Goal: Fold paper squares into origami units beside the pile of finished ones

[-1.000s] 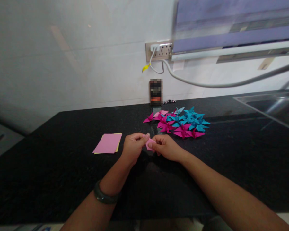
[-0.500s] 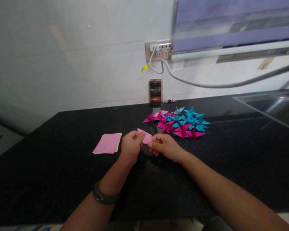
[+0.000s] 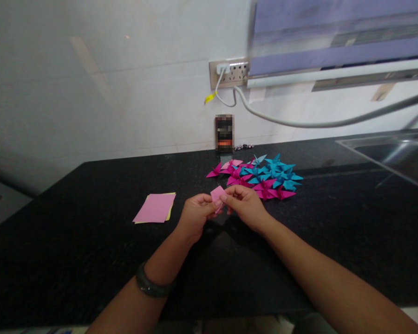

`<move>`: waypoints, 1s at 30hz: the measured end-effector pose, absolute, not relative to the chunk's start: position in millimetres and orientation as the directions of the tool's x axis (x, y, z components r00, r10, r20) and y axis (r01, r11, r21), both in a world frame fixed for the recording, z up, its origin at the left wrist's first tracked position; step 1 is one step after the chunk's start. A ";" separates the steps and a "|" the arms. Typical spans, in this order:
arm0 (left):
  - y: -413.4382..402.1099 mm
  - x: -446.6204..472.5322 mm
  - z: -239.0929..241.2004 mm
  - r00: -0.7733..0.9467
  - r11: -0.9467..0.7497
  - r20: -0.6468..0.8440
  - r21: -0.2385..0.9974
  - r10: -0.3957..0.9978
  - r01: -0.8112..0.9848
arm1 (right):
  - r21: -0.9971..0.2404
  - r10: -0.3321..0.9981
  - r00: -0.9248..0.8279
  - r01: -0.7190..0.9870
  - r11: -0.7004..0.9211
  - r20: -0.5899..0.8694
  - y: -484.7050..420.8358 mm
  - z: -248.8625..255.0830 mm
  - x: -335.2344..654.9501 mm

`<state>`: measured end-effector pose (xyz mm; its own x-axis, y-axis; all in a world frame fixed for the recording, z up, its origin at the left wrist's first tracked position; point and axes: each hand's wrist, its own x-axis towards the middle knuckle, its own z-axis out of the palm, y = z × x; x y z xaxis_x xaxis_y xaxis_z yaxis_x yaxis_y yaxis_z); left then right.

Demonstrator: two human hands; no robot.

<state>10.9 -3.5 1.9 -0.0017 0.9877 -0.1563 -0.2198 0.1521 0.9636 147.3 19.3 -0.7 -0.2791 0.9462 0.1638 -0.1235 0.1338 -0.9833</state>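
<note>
Between my two hands, just above the black countertop (image 3: 104, 260), is a small folded piece of pink origami paper (image 3: 217, 192). My left hand (image 3: 198, 214) pinches its lower left part, thumb on top. My right hand (image 3: 244, 204) pinches it from the right, with the thumb close to the left thumb. Fingers cover the paper's lower part. Beyond my right hand lie several folded paper cranes (image 3: 264, 188), magenta, blue and pale pink. Left of my left hand rests a stack of square paper (image 3: 156, 208), pink on top with yellow showing beneath.
A phone-like upright object (image 3: 225, 133), blurred out, leans at the wall beside a beaded string (image 3: 244, 147). Above it, a wall socket (image 3: 235, 72) holds a white plug, and a thick grey hose (image 3: 299, 123) runs right. A metal sink (image 3: 397, 153) is at the right.
My hands have come closer together, the left moving right. The pink paper has shifted right and turned, now standing with a point upward between both thumbs.
</note>
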 end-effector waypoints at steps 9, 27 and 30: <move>-0.9 6.5 0.2 -0.053 0.032 -0.041 0.987 0.998 -0.160 | -0.969 0.942 -0.270 0.088 0.229 0.198 21.9 -1.2 155.8; -6.6 7.1 9.9 0.012 -0.015 0.019 0.961 1.000 -0.277 | -0.962 0.935 -0.287 -0.233 0.143 0.209 20.9 -4.7 153.4; -7.3 7.6 12.4 0.066 0.089 -0.074 0.964 0.995 -0.251 | -0.955 0.913 -0.287 -0.137 0.261 0.291 21.8 -1.9 156.6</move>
<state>7.6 -7.3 12.4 0.0660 0.9951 -0.0742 -0.2511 0.0885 0.9639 156.6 21.8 -1.9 -0.2875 0.9126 0.2909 -0.1373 0.2613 -0.9555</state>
